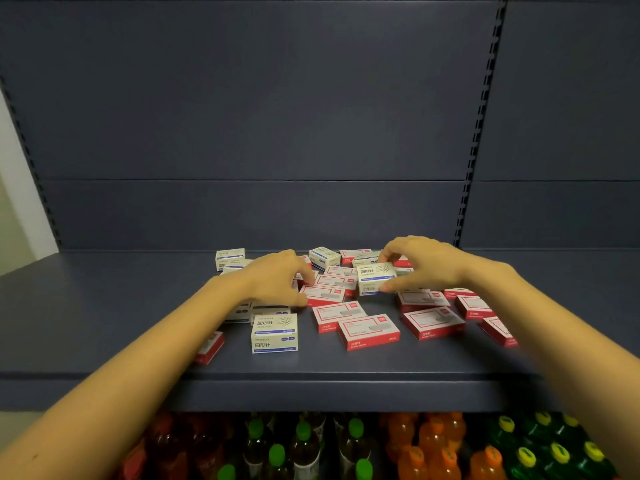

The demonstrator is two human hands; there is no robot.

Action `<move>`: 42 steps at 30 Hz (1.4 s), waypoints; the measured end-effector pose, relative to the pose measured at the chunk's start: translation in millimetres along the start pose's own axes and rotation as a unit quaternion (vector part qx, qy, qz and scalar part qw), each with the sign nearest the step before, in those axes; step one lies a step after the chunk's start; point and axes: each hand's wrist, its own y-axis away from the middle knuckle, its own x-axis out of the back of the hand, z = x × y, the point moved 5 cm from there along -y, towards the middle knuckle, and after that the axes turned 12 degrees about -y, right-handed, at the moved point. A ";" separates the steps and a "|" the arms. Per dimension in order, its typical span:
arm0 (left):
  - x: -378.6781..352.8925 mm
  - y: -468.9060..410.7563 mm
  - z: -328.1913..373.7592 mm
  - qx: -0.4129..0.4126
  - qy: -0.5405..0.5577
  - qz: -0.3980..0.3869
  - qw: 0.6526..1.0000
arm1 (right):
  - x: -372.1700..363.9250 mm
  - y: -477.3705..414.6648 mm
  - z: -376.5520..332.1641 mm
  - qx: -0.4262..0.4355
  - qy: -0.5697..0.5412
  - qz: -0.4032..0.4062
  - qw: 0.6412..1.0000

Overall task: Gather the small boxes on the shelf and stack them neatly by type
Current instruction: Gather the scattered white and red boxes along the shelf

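Cream paper-clip box (376,279) sat mid-shelf (104,327), pinched in right hand (420,263) grip, fingers closed on its sides. Left hand (277,277) grip curled onto red box (321,294); grasp unclear. Red boxes (369,331) scattered around.

Left arm (194,327) hides boxes (239,315); bottles (433,445) cropped, perhaps blurred.

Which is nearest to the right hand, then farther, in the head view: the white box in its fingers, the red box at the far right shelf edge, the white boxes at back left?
1. White box: in the right hand.
2. Red box: front right, apart.
3. White boxes: back left, beyond the left hand.
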 end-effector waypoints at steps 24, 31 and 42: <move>49.9 -14.7 41.4 -0.079 0.055 0.151 0.984 | 23.9 83.9 54.8 -0.075 -0.066 0.144 0.984; 68.3 -42.8 122.8 -0.126 0.080 0.178 0.973 | 51.4 153.3 103.4 -0.118 -0.057 0.159 0.978; 78.9 -86.6 285.0 -0.181 0.124 0.191 0.957 | 98.4 285.1 201.8 -0.179 -0.042 0.157 0.970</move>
